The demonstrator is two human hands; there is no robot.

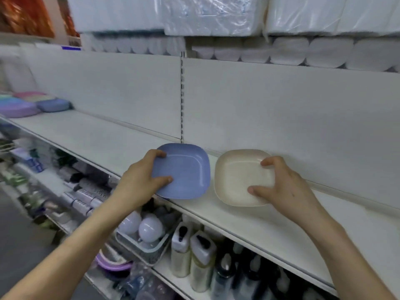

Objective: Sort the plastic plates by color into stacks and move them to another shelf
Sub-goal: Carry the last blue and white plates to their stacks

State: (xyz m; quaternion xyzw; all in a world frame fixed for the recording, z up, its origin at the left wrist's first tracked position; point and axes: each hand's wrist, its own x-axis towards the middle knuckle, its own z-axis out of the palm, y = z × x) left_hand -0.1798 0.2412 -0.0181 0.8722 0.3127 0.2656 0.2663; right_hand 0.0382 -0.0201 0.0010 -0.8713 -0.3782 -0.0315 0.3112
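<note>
Arms extended forward; left hand (141,178) grips blue plate (187,169), right hand (284,187) cream plate (237,175).

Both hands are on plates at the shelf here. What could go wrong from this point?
1. The blue plate lies close to the front edge of the shelf, and the left hand grips it at one side only. A slip could drop it onto the light bulbs below.
2. The right hand pinches the cream plate, which sits close beside the blue one. Moving either plate may knock the other.
</note>
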